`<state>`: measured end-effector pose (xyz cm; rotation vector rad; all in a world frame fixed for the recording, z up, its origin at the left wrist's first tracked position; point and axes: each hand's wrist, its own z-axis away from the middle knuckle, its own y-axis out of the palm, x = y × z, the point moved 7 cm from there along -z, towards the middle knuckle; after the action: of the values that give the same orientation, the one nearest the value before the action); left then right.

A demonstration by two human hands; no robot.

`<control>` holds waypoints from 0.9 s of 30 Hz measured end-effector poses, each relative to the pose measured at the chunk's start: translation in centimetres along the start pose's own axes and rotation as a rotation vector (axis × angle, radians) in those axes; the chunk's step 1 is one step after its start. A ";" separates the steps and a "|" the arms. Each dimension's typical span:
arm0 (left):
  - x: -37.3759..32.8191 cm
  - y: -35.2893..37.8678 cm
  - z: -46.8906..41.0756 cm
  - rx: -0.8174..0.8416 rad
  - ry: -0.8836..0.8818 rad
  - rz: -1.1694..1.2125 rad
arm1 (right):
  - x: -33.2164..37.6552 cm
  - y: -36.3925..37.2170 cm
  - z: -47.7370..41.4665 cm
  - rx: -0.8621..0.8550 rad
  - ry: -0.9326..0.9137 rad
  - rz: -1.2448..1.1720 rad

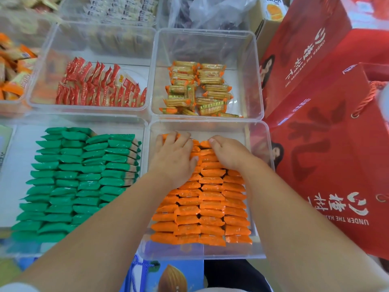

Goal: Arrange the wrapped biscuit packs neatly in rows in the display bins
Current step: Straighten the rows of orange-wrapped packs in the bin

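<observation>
I am watching both hands pressing down in the clear bin (pixel 261 131) nearest me — the left hand (pixel 175 159) lying flat and open on the orange packs (pixel 210 207), the right hand (pixel 228 154) curling its fingers over the far packs. Left of the hands, green packs (pixel 80 175) are sitting in rows. Beyond the hands, a bin (pixel 206 34) is holding loose yellow packs (pixel 200 89) — beside it, red ones (pixel 99 85).
</observation>
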<state>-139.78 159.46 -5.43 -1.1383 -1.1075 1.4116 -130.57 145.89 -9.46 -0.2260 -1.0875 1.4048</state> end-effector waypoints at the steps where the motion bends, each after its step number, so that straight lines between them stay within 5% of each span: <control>1: -0.1 0.1 0.0 -0.010 0.015 0.015 | -0.1 -0.2 -0.1 -0.022 -0.001 -0.002; 6: 0.0 0.4 -0.6 0.031 -0.021 0.065 | -2.8 -1.2 0.6 -0.217 0.213 -0.148; 13: 0.1 0.9 -2.0 0.126 -0.027 0.009 | -3.5 0.1 0.7 -0.084 0.293 -0.527; 22: 0.2 0.8 -2.0 0.076 -0.024 0.021 | -2.8 0.1 0.0 0.008 0.199 -0.445; 27: 1.0 0.7 -1.3 0.053 -0.073 0.033 | -3.6 0.2 0.8 -0.148 0.281 -0.402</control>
<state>-138.68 160.46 -6.44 -1.0788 -1.1000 1.5095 -130.54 142.49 -10.93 -0.2846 -0.9401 0.9044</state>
